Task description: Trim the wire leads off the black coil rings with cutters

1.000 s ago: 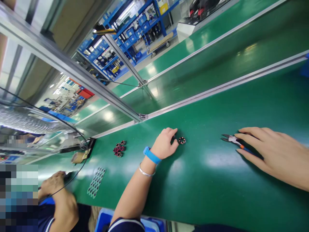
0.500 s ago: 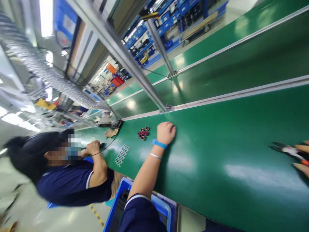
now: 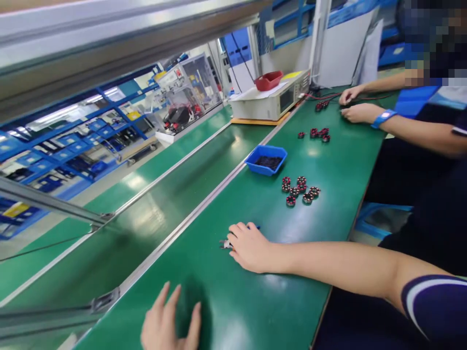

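Running from the near edge toward the far right, the green bench top fills most of the view, with a metal rail along its left side. No brand, label or writing can be read on anything here.

A co-worker sits at the far right, both hands on the bench top and a blue wristband on one wrist. Beyond those hands stands a beige instrument box with a red tray on top.

Right hand: palm down on the bench top, fingers curled loosely over the cutting pliers. Only the metal tip shows at the hand's left side and a bit of blue handle at its far side. Long axis lies roughly across the bench; the tip points left toward the rail. Whether the fingers actually grip the pliers cannot be told.

Left hand: at the bottom edge, flat on the bench top, fingers spread wide, holding nothing, well apart from the pliers.

Blue bin: near the rail, dark small parts inside.

Round black-and-red parts: loose cluster just beside the bin, between the right hand and the co-worker. More of them lie near the co-worker's hands.
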Available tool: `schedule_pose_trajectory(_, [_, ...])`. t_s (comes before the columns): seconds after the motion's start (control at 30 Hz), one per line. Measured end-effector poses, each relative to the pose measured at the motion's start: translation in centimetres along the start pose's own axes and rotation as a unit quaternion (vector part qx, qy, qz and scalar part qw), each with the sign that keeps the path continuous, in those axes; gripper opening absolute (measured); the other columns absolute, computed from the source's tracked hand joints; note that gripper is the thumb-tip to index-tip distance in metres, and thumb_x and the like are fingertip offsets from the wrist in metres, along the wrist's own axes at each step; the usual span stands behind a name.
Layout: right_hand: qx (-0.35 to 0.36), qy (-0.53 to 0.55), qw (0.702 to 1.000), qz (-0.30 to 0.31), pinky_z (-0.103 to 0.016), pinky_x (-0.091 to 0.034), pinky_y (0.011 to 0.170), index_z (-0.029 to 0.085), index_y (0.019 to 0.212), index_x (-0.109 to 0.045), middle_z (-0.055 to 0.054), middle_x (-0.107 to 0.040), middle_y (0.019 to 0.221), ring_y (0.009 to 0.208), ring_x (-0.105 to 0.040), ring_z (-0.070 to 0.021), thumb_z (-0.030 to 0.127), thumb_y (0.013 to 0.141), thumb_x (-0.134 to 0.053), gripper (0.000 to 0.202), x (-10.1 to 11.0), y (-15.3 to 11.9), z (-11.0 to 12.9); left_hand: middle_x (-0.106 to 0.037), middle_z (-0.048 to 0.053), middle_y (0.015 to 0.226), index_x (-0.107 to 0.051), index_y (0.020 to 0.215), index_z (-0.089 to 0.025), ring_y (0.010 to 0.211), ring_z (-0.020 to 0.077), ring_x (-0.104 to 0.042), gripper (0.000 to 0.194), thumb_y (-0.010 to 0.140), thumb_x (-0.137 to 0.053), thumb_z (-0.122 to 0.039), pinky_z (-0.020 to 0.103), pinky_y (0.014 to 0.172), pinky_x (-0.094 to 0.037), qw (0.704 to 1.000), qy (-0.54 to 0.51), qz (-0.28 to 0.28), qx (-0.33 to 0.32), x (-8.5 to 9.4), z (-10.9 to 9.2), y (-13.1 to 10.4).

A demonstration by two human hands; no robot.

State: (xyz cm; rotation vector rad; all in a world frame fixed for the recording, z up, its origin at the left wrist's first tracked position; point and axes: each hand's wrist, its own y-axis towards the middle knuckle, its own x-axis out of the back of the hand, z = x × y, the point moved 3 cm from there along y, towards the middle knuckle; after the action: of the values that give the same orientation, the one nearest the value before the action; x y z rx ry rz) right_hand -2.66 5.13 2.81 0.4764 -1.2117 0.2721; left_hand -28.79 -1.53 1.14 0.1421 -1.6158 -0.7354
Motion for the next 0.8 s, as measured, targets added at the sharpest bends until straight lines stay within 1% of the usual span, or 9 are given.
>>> schedule_pose_trajectory(0.13, [0.002, 0.020, 0.996, -0.085, -0.055, -0.039, 0.107, 0.013, 0.137, -0.052, -0.020, -0.048, 0.148, 0.134, -0.044, -0.0340, 0.047, 0.093, -0.053, 0.055, 2.3, -2.0, -2.0, -0.054, 0.017, 0.142, -0.047, 0.137, -0.028, 0.123, 0.0351, -0.059, 0.050, 0.089, -0.058, -0.033, 0.057, 0.096, -0.053, 0.991, -0.120, 0.015, -0.052, -2.0, -10.1, 3.0])
schedule_pose_trajectory(0.2, [-0.038, 0.035, 0.976, -0.213, -0.057, -0.036, 0.110, 0.015, 0.140, -0.050, -0.021, -0.047, 0.148, 0.136, -0.043, -0.0347, 0.049, 0.093, -0.050, 0.058, 4.0, -4.6, -6.0, -0.049, 0.017, 0.149, -0.043, 0.143, -0.028, 0.130, 0.0366, -0.054, 0.059, 0.088, -0.060, -0.036, 0.057, 0.098, -0.053, 0.983, -0.158, 0.045, -0.083, -2.9, -13.4, 3.2])
schedule_pose_trajectory(0.27, [-0.161, 0.046, 0.940, -0.296, -0.062, -0.033, 0.111, 0.015, 0.140, -0.049, -0.023, -0.045, 0.149, 0.137, -0.042, -0.0379, 0.054, 0.091, -0.051, 0.062, 5.1, -7.3, -11.6, -0.044, 0.018, 0.153, -0.043, 0.147, -0.027, 0.132, 0.0407, -0.052, 0.067, 0.085, -0.064, -0.042, 0.060, 0.096, -0.054, 0.979, -0.157, 0.071, -0.106, -3.8, -15.2, 3.1])
schedule_pose_trajectory(0.33, [-0.301, 0.097, 0.903, -0.291, -0.069, -0.033, 0.108, 0.015, 0.141, -0.049, -0.025, -0.041, 0.149, 0.139, -0.037, -0.0446, 0.065, 0.082, -0.056, 0.078, 5.1, -9.0, -17.6, -0.041, 0.020, 0.155, -0.044, 0.147, -0.025, 0.134, 0.0431, -0.050, 0.070, 0.084, -0.066, -0.046, 0.061, 0.097, -0.054, 0.979, -0.145, 0.089, -0.109, -4.8, -15.5, 3.5])
schedule_pose_trajectory(0.37, [-0.325, 0.115, 0.896, -0.280, -0.073, -0.034, 0.104, 0.013, 0.140, -0.050, -0.027, -0.044, 0.146, 0.137, -0.039, -0.0480, 0.068, 0.081, -0.056, 0.081, 5.1, -9.3, -19.9, -0.042, 0.022, 0.155, -0.045, 0.147, -0.023, 0.135, 0.0432, -0.049, 0.070, 0.085, -0.066, -0.046, 0.061, 0.098, -0.054, 0.980, -0.142, 0.094, -0.104, -5.2, -15.2, 3.9])
schedule_pose_trajectory(0.43, [-0.316, 0.150, 0.903, -0.251, -0.070, -0.039, 0.104, 0.017, 0.134, -0.056, -0.023, -0.055, 0.138, 0.131, -0.050, -0.0445, 0.070, 0.079, -0.056, 0.076, 4.9, -8.6, -23.2, -0.046, 0.024, 0.151, -0.048, 0.144, -0.016, 0.136, 0.0419, -0.049, 0.065, 0.087, -0.063, -0.044, 0.060, 0.101, -0.053, 0.980, -0.142, 0.100, -0.093, -5.9, -14.0, 5.1])
schedule_pose_trajectory(0.5, [-0.268, 0.190, 0.919, -0.216, -0.059, -0.047, 0.104, 0.021, 0.128, -0.062, -0.017, -0.063, 0.131, 0.122, -0.060, -0.0365, 0.068, 0.082, -0.053, 0.066, 4.8, -7.1, -24.6, -0.052, 0.024, 0.146, -0.051, 0.139, -0.012, 0.135, 0.0401, -0.051, 0.060, 0.089, -0.061, -0.043, 0.059, 0.104, -0.051, 0.980, -0.147, 0.102, -0.084, -6.5, -12.5, 6.3])
schedule_pose_trajectory(0.63, [-0.160, 0.239, 0.947, -0.143, -0.050, -0.050, 0.102, 0.021, 0.111, -0.071, -0.012, -0.073, 0.116, 0.111, -0.067, -0.0306, 0.069, 0.081, -0.052, 0.059, 5.1, -4.3, -23.7, -0.051, 0.025, 0.146, -0.053, 0.135, -0.010, 0.133, 0.0373, -0.054, 0.057, 0.090, -0.060, -0.044, 0.056, 0.104, -0.052, 0.982, -0.157, 0.090, -0.057, -6.5, -10.1, 6.8])
schedule_pose_trajectory(0.8, [-0.045, 0.269, 0.960, -0.067, -0.050, -0.049, 0.102, 0.021, 0.107, -0.071, -0.011, -0.072, 0.116, 0.111, -0.067, -0.0292, 0.062, 0.077, -0.064, 0.052, 3.7, -4.0, -18.1, -0.051, 0.026, 0.146, -0.047, 0.140, -0.011, 0.134, 0.0371, -0.053, 0.062, 0.089, -0.063, -0.043, 0.057, 0.105, -0.050, 0.985, -0.148, 0.080, -0.027, -4.9, -9.4, 4.4])
